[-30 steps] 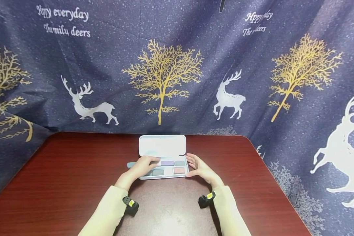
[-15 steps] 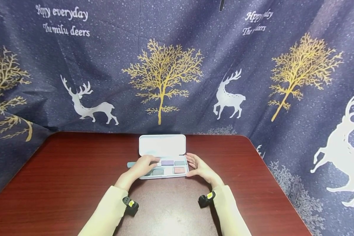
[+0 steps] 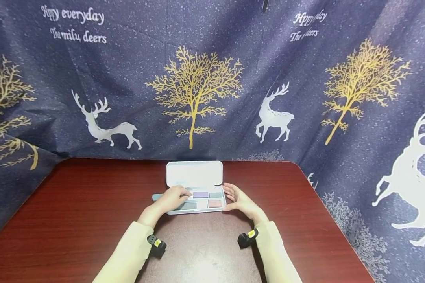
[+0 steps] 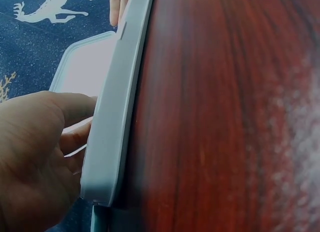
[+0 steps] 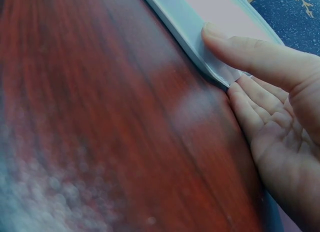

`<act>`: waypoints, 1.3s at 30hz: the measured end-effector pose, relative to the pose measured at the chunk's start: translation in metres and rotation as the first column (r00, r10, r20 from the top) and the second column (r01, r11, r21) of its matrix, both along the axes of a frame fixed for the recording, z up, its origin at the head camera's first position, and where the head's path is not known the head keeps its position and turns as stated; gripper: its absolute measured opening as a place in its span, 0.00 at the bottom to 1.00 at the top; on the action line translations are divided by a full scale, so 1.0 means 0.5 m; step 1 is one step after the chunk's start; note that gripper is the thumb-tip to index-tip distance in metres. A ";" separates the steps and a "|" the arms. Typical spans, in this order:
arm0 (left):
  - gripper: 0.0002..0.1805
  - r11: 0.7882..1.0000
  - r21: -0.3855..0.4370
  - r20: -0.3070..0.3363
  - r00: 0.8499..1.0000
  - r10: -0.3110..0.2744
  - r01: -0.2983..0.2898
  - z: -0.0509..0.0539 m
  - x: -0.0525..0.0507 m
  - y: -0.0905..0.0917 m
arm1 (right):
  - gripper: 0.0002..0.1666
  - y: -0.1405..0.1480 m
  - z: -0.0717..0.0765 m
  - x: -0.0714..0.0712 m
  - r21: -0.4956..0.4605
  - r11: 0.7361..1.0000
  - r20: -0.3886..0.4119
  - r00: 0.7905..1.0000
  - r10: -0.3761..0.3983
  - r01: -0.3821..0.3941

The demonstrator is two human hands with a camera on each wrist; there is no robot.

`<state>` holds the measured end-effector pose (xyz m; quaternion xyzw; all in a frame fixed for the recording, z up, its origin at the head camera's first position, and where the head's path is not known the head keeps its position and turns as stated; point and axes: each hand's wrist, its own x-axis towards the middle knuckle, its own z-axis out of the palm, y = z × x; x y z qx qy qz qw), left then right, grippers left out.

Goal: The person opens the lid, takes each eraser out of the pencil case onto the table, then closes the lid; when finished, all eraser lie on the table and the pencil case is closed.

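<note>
A pale blue flat case [image 3: 198, 212] lies with its lid [image 3: 194, 174] raised at the back. Its shallow compartments hold flat coloured blocks, among them a purple block [image 3: 200, 195], a pink block [image 3: 215, 203] and grey-green ones. My left hand [image 3: 168, 199] reaches over the left part, fingers bent down into the case; whether they pinch anything is hidden. The left wrist view has that hand [image 4: 35, 152] behind the case's front wall [image 4: 112, 112]. At the right end, my right hand [image 3: 244, 202] holds the case, its thumb [image 5: 240, 49] on the rim and fingers against the end.
A teal strip [image 3: 157, 197] sticks out past the case's left end, partly behind the left hand. The reddish-brown table [image 3: 92, 204] ends just behind the lid, where a dark blue patterned cloth [image 3: 216, 23] hangs.
The left fingers have shifted very slightly inside the case. Both hands otherwise keep their places, and the case stays put.
</note>
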<state>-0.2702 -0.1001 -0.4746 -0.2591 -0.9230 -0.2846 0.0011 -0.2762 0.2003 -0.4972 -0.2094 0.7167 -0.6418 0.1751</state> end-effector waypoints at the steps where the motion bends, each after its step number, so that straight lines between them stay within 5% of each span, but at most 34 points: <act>1: 0.10 1.000 0.003 0.000 1.000 -0.001 0.001 0.000 0.000 0.000 | 0.55 0.000 0.000 0.000 -0.001 1.000 0.002 1.000 -0.001 0.001; 10: 0.09 1.000 0.031 -0.001 1.000 -0.008 0.008 -0.005 -0.003 -0.001 | 0.55 0.001 0.001 0.000 0.005 1.000 -0.003 1.000 0.007 -0.007; 31: 0.11 0.995 0.071 0.122 0.989 -0.079 0.071 0.010 -0.014 -0.013 | 0.55 0.000 0.004 0.001 -0.003 1.000 0.004 1.000 0.008 -0.008; 39: 0.10 0.998 0.057 0.158 0.986 -0.050 0.042 0.020 -0.013 -0.013 | 0.55 0.000 0.006 0.002 -0.005 1.000 0.010 1.000 0.007 -0.007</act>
